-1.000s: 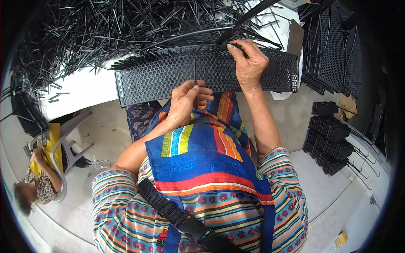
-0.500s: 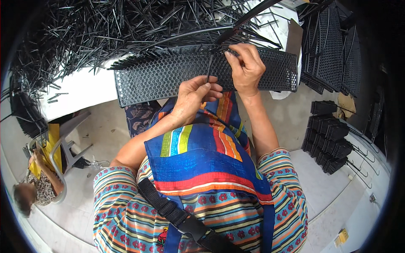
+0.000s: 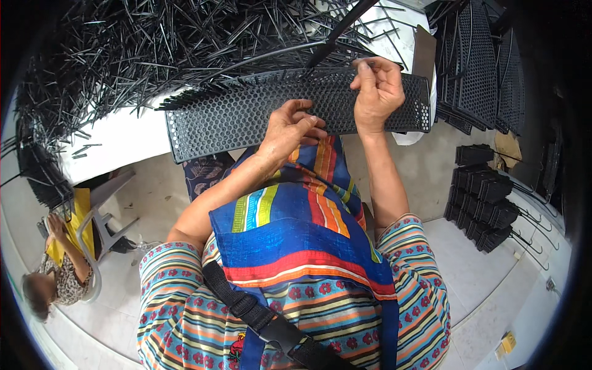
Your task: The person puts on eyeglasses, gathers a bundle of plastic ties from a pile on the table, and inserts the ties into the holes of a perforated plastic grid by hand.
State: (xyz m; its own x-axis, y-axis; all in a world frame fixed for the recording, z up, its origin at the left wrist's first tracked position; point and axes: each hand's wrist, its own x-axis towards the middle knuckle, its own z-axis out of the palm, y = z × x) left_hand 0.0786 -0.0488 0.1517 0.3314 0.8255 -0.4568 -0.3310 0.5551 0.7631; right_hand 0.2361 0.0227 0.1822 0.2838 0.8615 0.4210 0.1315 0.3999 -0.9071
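Observation:
A long black perforated panel (image 3: 234, 117) lies across my lap at the table's edge, with a row of thin black strips (image 3: 197, 94) standing along its far edge at the left. Over the middle of the panel is my left hand (image 3: 291, 131), its fingers curled and the thumb close to them; whatever they hold is lost against the dark holes. My right hand (image 3: 379, 98) is raised above the panel's right half near its far edge. Its thumb and fingers are pinched together around something dark and small that I cannot make out.
A big heap of loose black strips (image 3: 154, 49) covers the white tabletop (image 3: 117, 142). A dark curved bar (image 3: 342, 31) slants over the panel. Perforated panels (image 3: 478, 68) stand at the right, above stacked black pieces (image 3: 481, 197) with hooks. Another person (image 3: 58, 265) sits at lower left.
My right hand has moved right, away from the strip row's end. The thin black strip that stood up from my left fingers no longer shows there.

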